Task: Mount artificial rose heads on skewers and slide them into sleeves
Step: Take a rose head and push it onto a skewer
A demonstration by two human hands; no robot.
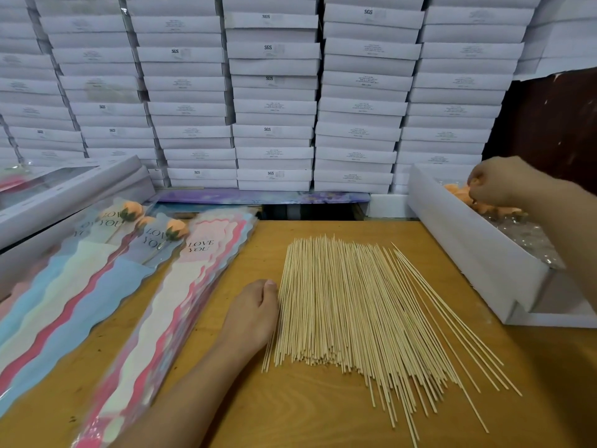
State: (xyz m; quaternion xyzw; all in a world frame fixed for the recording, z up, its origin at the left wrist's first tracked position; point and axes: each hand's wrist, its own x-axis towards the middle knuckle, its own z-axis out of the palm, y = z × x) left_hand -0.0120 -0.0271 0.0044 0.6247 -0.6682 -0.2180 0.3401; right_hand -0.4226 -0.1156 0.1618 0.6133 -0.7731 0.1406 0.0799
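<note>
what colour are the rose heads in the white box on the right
Peach-orange rose heads, seen in the head view.

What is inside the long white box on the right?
Orange rose heads and crinkled clear plastic lie inside the long white box. The right hand covers some.

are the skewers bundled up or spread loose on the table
Spread loose. The skewers lie fanned flat across the wooden table, no band or wrapper round them, several strays splayed off to the right. The left hand touches the pile's left edge.
</note>
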